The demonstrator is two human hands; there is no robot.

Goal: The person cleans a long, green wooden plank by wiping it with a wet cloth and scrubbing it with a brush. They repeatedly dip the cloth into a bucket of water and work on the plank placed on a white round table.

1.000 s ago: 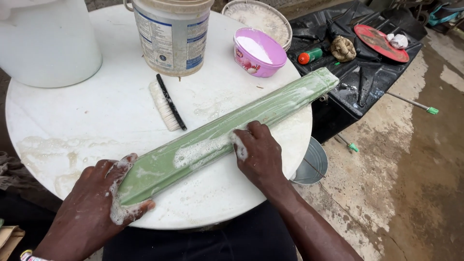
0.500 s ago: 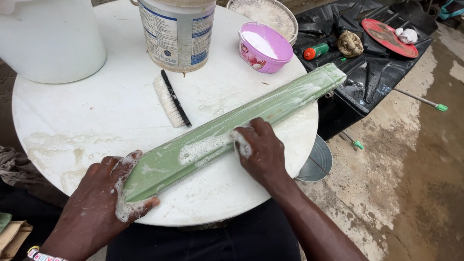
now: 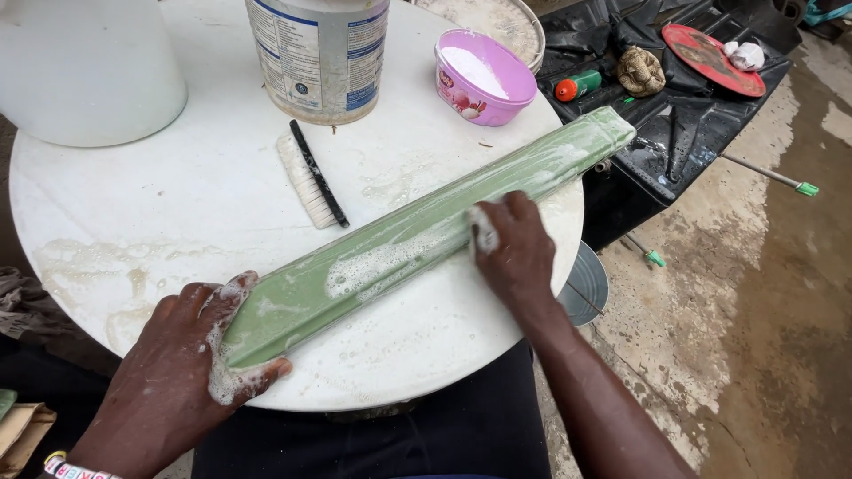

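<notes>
Now, head view: your left hand (image 3: 182,355) soapy, fingers curled around near end of long green panel (image 3: 417,235), gripping it. Your right hand (image 3: 515,248) pressed flat mid-panel, fingers bent on sudsy surface. Panel lies diagonally across round white table (image 3: 142,213), brush (image 3: 311,182) just beside.

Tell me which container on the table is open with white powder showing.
The small purple tub, beside the labelled bucket. Its white contents show; the big white container reveals nothing inside.

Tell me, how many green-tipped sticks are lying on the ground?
2. One green-tipped stick lies right of the black sheet; the other pokes out below it, near the round white table. More may be hidden under the sheet.
</notes>
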